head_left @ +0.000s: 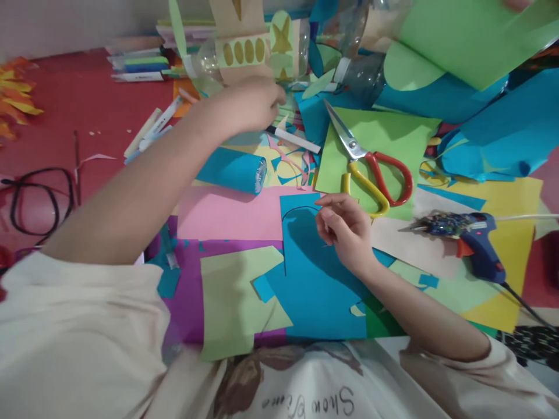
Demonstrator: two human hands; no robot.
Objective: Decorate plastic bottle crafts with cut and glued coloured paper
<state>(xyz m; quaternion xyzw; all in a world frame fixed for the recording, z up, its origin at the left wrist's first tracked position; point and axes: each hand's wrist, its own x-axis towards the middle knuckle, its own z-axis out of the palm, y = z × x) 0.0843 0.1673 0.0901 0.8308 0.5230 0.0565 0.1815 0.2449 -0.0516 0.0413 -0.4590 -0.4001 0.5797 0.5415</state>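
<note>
My left hand (255, 105) reaches across to the far side, over paper scraps and beside a clear plastic bottle (207, 61) wrapped in peach paper with gold ovals. Its fingers are partly hidden and blurred. Close to its fingertips lies a white marker with a black cap (299, 139). My right hand (347, 230) is loosely curled above a blue paper sheet (318, 297), index finger stretched out, nothing visible in it. A curved dark line is drawn on that sheet. Scissors (353, 145) with red and yellow handles lie just beyond my right hand, blades apart.
A blue glue gun (480, 244) with a cable rests at the right. A blue-wrapped bottle (233, 169) lies left of centre. Pink paper (231, 212), pale green paper (236, 279) and markers (140, 67) are spread about. Green sheets (471, 38) stand at the far right.
</note>
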